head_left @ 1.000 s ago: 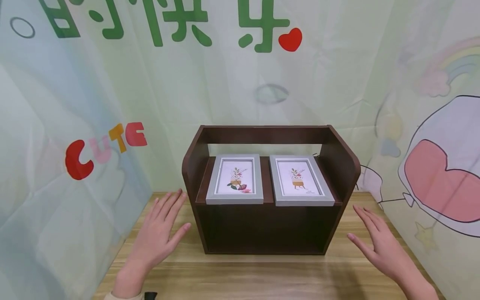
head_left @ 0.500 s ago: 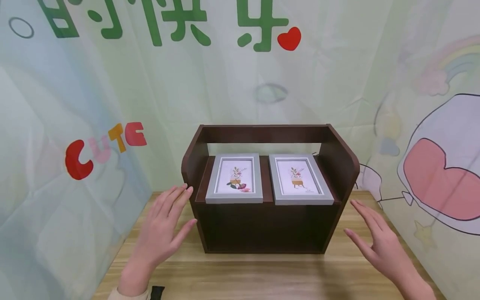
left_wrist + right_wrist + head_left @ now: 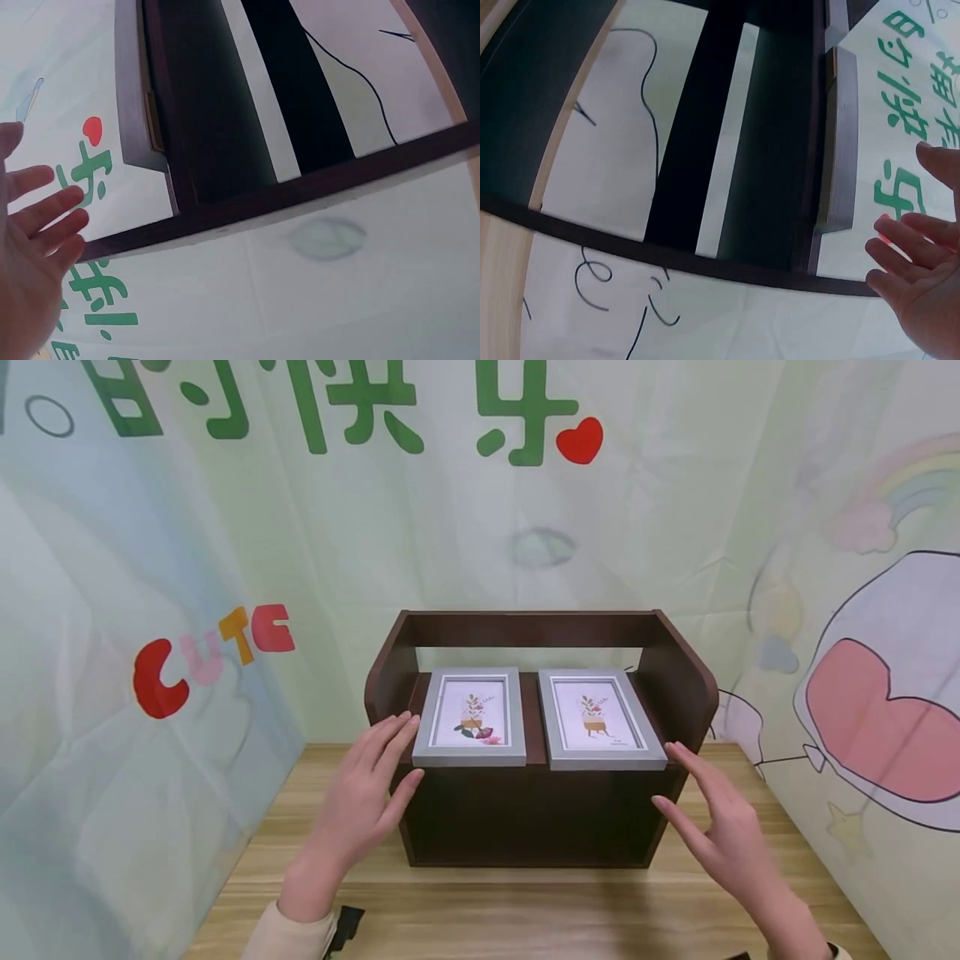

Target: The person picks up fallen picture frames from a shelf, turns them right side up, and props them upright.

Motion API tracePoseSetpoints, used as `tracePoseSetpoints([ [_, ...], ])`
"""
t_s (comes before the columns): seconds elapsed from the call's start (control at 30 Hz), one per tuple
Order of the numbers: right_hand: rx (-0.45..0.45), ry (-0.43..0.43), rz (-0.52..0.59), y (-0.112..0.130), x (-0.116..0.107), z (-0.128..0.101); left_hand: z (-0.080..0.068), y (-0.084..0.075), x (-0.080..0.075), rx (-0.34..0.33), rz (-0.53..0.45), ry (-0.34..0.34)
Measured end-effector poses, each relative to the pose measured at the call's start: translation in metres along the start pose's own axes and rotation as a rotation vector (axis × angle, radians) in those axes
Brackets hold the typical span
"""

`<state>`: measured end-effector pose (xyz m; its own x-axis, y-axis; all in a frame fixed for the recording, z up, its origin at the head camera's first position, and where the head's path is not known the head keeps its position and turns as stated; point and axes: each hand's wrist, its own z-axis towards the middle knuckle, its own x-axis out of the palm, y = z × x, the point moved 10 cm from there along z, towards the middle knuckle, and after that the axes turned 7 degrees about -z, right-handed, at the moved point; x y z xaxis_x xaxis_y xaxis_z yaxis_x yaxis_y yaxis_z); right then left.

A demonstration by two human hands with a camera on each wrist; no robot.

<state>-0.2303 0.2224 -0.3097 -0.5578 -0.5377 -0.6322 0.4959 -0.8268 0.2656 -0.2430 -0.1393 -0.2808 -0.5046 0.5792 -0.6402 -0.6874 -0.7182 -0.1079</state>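
Note:
Two grey picture frames with plant drawings lie face up, side by side, on the upper shelf of a dark brown desktop shelf (image 3: 532, 818). Near the lower left corner of the left picture frame (image 3: 471, 714) is my left hand (image 3: 363, 802), fingers extended and thumb spread. My right hand (image 3: 723, 831) is held the same way by the lower right corner of the right picture frame (image 3: 596, 718). Whether any fingertips touch the frames, I cannot tell. Both wrist views show a frame's edge jutting past the shelf front, apart from the left fingers (image 3: 60, 217) and the right fingers (image 3: 904, 244).
The shelf stands on a wood-grain table (image 3: 525, 910) and has raised sides and a back rail (image 3: 532, 628). A printed cloth backdrop (image 3: 480, 527) surrounds the table on the left, back and right. Below the frames is an open lower compartment.
Both hands have moved inward from beside the shelf toward the outer edges of the two picture frames. The frames and the shelf have stayed in place.

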Motion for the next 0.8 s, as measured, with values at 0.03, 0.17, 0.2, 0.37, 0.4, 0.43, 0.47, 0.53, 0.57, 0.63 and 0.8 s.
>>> tracePoseSetpoints([
  [0.03,0.004,-0.010,0.000,0.002,0.000,0.002,0.001,0.001,0.003,-0.026,-0.010,0.021],
  [0.17,0.026,-0.039,0.004,0.009,0.003,0.012,0.009,0.004,0.009,-0.100,-0.058,0.048],
  [0.2,0.029,-0.043,0.008,0.011,0.004,0.015,0.011,0.004,0.009,-0.104,-0.075,0.038],
  [0.37,0.065,-0.016,0.023,0.021,0.013,0.029,0.023,0.005,0.012,-0.171,-0.144,0.006],
  [0.4,0.070,-0.005,0.026,0.023,0.015,0.032,0.025,0.005,0.013,-0.190,-0.159,0.006],
  [0.43,0.080,0.005,0.033,0.025,0.018,0.035,0.026,0.007,0.014,-0.216,-0.172,0.011],
  [0.47,0.088,0.013,0.046,0.027,0.020,0.037,0.029,0.008,0.016,-0.236,-0.184,0.011],
  [0.53,0.094,0.022,0.067,0.031,0.024,0.043,0.033,0.010,0.018,-0.271,-0.203,0.011],
  [0.57,0.097,0.021,0.084,0.033,0.025,0.046,0.035,0.011,0.019,-0.284,-0.212,0.009],
  [0.63,0.098,0.016,0.132,0.037,0.028,0.053,0.038,0.013,0.021,-0.306,-0.223,0.001],
  [0.8,0.118,0.019,0.237,0.043,0.038,0.071,0.047,0.019,0.026,-0.348,-0.246,-0.005],
])
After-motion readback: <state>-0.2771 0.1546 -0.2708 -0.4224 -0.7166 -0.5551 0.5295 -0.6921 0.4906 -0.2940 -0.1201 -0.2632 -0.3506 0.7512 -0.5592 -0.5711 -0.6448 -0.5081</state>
